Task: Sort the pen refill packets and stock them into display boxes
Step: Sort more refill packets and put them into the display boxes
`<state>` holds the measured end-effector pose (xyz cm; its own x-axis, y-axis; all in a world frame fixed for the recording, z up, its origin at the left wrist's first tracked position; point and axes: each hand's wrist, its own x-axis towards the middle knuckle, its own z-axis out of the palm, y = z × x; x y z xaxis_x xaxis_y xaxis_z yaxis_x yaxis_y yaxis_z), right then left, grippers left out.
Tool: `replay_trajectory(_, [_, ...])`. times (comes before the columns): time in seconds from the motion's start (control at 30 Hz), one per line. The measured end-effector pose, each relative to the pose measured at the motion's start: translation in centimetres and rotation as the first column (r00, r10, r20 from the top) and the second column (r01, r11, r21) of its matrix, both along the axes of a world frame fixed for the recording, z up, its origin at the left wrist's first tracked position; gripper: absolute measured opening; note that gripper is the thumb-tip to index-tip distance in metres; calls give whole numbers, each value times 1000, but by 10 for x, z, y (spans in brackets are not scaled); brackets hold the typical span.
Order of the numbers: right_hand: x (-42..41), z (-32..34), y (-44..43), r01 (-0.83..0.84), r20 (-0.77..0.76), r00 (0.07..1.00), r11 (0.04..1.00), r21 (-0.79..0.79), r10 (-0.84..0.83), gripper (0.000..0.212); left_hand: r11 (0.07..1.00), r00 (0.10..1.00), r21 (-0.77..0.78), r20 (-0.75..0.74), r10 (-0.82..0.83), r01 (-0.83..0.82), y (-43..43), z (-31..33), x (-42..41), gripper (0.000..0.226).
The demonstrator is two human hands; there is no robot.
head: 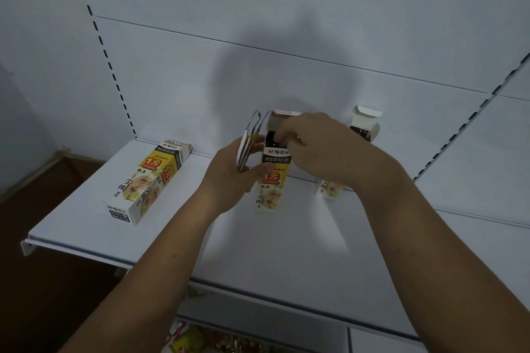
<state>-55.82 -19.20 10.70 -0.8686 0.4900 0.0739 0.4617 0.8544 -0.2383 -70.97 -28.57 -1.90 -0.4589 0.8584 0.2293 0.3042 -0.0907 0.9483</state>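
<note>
Standing on a white shelf (258,238), one box (272,183) — left fingers (255,171) clamp packets (248,147), right fingers (284,135) pinch a packet (271,139) inside.

white shelf (86,226), slotted back panel (258,23), dim light

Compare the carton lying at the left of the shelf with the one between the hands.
1. The left yellow-and-white cardboard carton lies flat on the white shelf; the middle yellow-and-white carton stands upright.
2. The left carton is untouched; the right hand is at the middle carton's open top, the left hand beside it holding thin packets.
Both share the same printed design.
</note>
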Motion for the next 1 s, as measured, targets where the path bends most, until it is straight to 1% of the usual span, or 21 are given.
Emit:
replay_trajectory(0.13, [0,-7,-1,-26,40,999,1000,-9,26,41,999,998,-30,-53,18,-20,1,1,-3,41])
replay_trajectory(0.2, [4,-8,-2,-4,-51,999,999,-42,2,40,999,995,-29,-95,32,-35,-2,2,-3,45])
replay_trajectory(0.27, [12,-10,-3,17,-236,971,997,-80,-35,34,994,987,-50,-134,93,-100,-7,2,-4,46])
replay_trajectory(0.3, [16,-13,-4,25,-339,939,995,-98,-57,31,990,989,-64,-85,123,-129,-10,3,-3,40])
replay_trajectory(0.33, [20,-17,-5,29,-435,897,992,-123,-80,28,989,989,-61,59,136,-132,-12,4,-3,29])
replay_trajectory(0.37, [22,-22,-7,22,-514,851,987,-160,-102,24,993,956,-40,269,114,-107,-15,8,-1,18])
replay_trajectory(0.4, [23,-27,-9,11,-573,809,979,-203,-128,21,998,882,-10,468,56,-58,-19,13,-1,15])
replay_trajectory(0.43, [24,-32,-13,-3,-610,777,969,-249,-154,19,999,804,38,594,-25,3,-26,18,0,17])
replay_trajectory(0.47, [24,-36,-17,-18,-627,757,954,-300,-183,18,993,766,86,632,-115,78,-32,20,-1,22])
replay_trajectory(0.53, [22,-43,-25,-51,-624,742,908,-417,-245,14,964,752,144,604,-264,223,-41,22,-3,31])
replay_trajectory(0.57, [20,-46,-29,-67,-613,742,880,-471,-272,13,951,755,143,581,-304,273,-44,23,-2,35])
replay_trajectory(0.63, [17,-53,-36,-104,-587,750,822,-560,-304,18,937,756,117,561,-336,329,-46,27,0,42])
replay_trajectory(0.7, [13,-57,-43,-173,-580,757,763,-623,-302,15,927,770,105,526,-360,361,-48,33,7,46])
replay_trajectory(0.77, [12,-58,-48,-246,-600,731,696,-675,-324,13,919,796,89,472,-379,384,-49,39,14,49])
replay_trajectory(0.8, [11,-59,-49,-262,-613,710,678,-687,-348,13,910,803,86,441,-400,406,-49,40,16,50])
replay_trajectory(0.9, [12,-61,-49,-278,-636,666,662,-696,-389,15,896,811,81,395,-432,438,-48,41,20,52])
replay_trajectory(1.0, [15,-64,-49,-273,-661,632,682,-678,-404,17,903,807,65,424,-410,425,-45,40,19,47])
